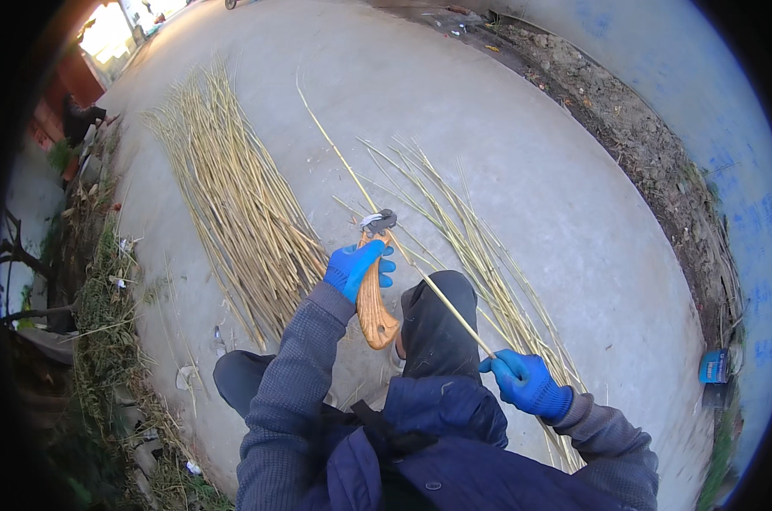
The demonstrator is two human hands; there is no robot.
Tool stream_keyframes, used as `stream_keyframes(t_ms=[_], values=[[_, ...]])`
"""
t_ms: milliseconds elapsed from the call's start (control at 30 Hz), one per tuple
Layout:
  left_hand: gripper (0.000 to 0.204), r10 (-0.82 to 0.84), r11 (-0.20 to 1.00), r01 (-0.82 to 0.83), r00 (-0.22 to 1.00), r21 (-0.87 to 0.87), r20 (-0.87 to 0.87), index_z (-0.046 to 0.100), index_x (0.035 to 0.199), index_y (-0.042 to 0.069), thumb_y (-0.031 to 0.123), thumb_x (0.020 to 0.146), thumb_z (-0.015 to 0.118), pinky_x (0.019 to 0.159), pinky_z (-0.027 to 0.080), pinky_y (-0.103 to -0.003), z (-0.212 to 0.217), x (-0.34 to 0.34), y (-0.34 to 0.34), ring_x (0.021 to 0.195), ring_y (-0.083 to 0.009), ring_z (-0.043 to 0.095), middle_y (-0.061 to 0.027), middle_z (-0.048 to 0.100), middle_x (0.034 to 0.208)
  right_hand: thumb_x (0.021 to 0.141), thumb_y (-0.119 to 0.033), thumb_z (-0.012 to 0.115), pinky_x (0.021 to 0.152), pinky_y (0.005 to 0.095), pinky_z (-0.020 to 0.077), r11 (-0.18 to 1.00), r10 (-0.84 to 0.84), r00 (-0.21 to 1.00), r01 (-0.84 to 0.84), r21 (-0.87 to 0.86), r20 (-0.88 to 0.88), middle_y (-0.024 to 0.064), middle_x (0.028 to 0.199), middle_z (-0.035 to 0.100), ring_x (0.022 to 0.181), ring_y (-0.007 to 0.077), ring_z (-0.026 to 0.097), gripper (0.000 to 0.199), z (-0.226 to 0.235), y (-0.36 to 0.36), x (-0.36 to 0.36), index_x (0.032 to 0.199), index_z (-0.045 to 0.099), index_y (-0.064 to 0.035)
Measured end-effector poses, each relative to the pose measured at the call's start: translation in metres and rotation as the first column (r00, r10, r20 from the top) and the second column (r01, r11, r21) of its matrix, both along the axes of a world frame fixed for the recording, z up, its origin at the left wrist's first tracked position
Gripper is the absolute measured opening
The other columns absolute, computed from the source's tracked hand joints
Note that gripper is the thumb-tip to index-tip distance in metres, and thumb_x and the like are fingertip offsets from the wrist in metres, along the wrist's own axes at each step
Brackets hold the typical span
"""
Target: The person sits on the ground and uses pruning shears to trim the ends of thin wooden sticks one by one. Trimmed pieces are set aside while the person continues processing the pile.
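Two gloved hands share one long stalk (420, 272). The right hand (526, 383) is clenched around its near end, close to the knee. The left hand (356, 266) grips the wooden handle of a cutting tool (375, 294), whose metal head sits just beyond those fingers and touches the stalk. From the right fingers the stalk runs up and away to the left, past the tool. One pile of stalks (233, 204) lies beyond the left hand, and a thinner spread (480, 255) beyond the right.
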State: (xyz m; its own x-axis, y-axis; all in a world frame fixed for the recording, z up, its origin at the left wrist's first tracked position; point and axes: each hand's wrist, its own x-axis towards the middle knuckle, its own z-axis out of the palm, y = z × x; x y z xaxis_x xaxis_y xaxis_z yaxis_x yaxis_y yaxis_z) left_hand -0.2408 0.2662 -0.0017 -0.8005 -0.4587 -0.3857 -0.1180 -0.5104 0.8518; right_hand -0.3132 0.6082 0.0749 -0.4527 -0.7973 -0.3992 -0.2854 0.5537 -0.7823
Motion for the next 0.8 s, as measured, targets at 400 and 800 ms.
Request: stream_keyframes(t_ms=[400, 800], values=[[0.086, 0.358, 0.931, -0.354, 0.933, -0.084, 0.031, 0.022, 0.154, 0.008, 0.042, 0.089, 0.065, 0.113, 0.030, -0.051, -0.056, 0.069, -0.203, 0.144, -0.0388, 0.024, -0.0183, 0.020, 0.159, 0.091, -0.017, 0.061, 0.056, 0.0401, 0.0513, 0.981, 0.192, 0.965, -0.189, 0.032, -0.177, 0.0139, 0.063, 0.062, 0.059, 0.0311, 0.064, 0.013, -0.024, 0.118, 0.029, 0.098, 0.065, -0.0070], [0.041, 0.338, 0.933, -0.332, 0.941, -0.140, 0.020, 0.060, 0.117, -0.004, 0.026, 0.091, 0.068, 0.064, 0.059, -0.034, -0.004, 0.006, -0.100, 0.080, -0.0233, 0.067, -0.0163, 0.067, 0.098, 0.077, -0.031, 0.072, 0.090, 0.0459, 0.0415, 0.929, 0.242, 0.837, -0.054, 0.367, -0.491, 0.0112, 0.104, 0.068, 0.096, 0.0309, 0.062, 0.052, -0.118, 0.299, 0.042, 0.122, 0.060, -0.0082]])
